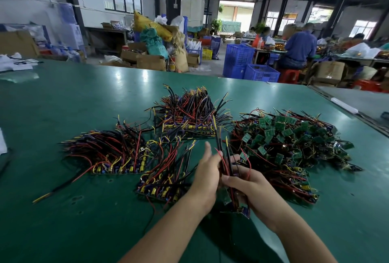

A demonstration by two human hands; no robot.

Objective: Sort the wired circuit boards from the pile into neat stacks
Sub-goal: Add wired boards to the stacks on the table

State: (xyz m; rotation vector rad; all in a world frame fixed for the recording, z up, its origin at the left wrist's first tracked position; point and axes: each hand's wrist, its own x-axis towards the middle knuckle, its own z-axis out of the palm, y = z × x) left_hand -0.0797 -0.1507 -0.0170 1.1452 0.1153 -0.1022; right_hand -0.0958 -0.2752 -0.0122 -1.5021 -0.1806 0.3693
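Observation:
A loose pile of small green wired circuit boards (294,138) lies on the right of the green table (84,98). Three sorted stacks lie to the left: one at the far middle (189,113), one at the left (113,153), one near the middle (166,180). My right hand (246,187) grips a small bunch of boards (229,197) with black and red wires standing up from it. My left hand (207,170) holds the same bunch from the left, fingers stretched along the wires.
A loose black wire with a yellow tip (54,189) lies at the near left. White papers (14,63) lie at the table's far left. Blue crates (248,65), cardboard boxes (145,58) and seated people (299,46) are beyond the far edge.

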